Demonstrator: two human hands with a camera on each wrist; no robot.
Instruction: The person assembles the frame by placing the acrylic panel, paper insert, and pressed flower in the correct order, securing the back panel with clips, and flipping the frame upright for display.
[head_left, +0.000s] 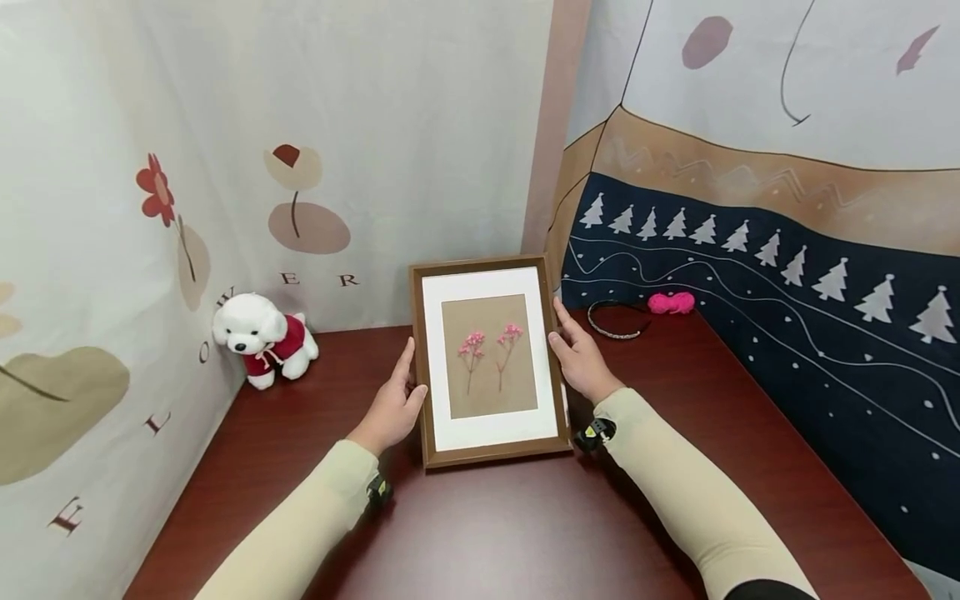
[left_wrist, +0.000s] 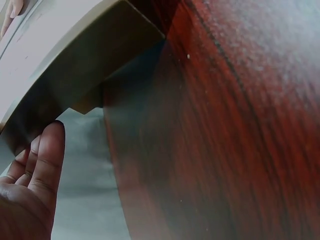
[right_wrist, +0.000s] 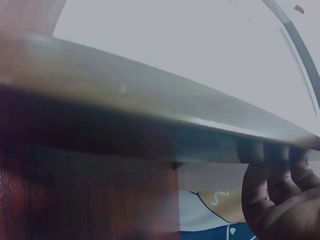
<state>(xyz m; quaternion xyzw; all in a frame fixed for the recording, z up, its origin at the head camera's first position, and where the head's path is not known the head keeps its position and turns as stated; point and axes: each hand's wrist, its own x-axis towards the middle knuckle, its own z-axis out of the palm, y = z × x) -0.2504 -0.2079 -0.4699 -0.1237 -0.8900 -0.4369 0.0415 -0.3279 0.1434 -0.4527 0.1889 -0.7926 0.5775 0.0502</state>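
Observation:
A brown picture frame (head_left: 493,458) with a white mat and two pink pressed-flower sprigs (head_left: 472,350) stands tilted back in the middle of the head view. My left hand (head_left: 390,408) lies along its left side, fingers extended. In the left wrist view, the fingertips (left_wrist: 52,135) touch the dark side of the frame (left_wrist: 85,65). On the opposite side, my right hand (head_left: 583,358) has straight fingers against the right edge and the thumb near the front. The right wrist view shows those fingers (right_wrist: 257,185) touching the frame's side (right_wrist: 150,105) from outside.
A white plush dog (head_left: 262,337) in a red top sits at the table's back left. At the back right lie a headband (head_left: 617,335) and a bright pink yarn bundle (head_left: 671,303). Patterned cloth (head_left: 420,125) hangs behind the reddish-brown table (head_left: 502,533).

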